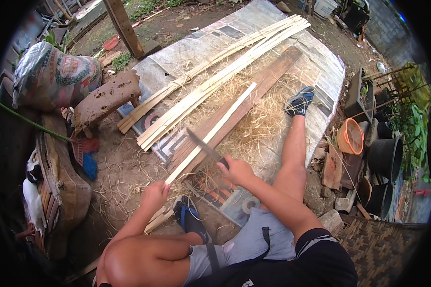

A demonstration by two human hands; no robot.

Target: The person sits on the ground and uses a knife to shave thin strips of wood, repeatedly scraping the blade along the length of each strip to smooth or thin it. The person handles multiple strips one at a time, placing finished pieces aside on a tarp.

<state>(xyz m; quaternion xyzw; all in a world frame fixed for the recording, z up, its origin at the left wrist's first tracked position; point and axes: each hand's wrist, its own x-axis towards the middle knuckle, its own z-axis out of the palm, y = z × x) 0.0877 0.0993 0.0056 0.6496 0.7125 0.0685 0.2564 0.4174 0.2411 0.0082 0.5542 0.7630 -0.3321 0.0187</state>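
Observation:
My left hand (155, 195) is closed round the near end of a long pale strip (210, 135), bamboo by its look. The strip runs away from me along a dark wooden plank (268, 79). In my right hand (237, 171) is the dark handle of a knife, its blade (202, 144) pointing up and left across the strip. Whether the edge bites into the strip, I cannot tell. Curly thin shavings (259, 125) lie heaped to the right of the plank. More long pale strips (225, 79) lie in bundles on its left.
A printed plastic sheet (177, 62) covers the ground under the work. At left are a full sack (57, 76), a worn wooden piece (107, 98), a broom (79, 148) and a white-and-black cat (32, 201). An orange basket (350, 136) and black pots (385, 158) line the right.

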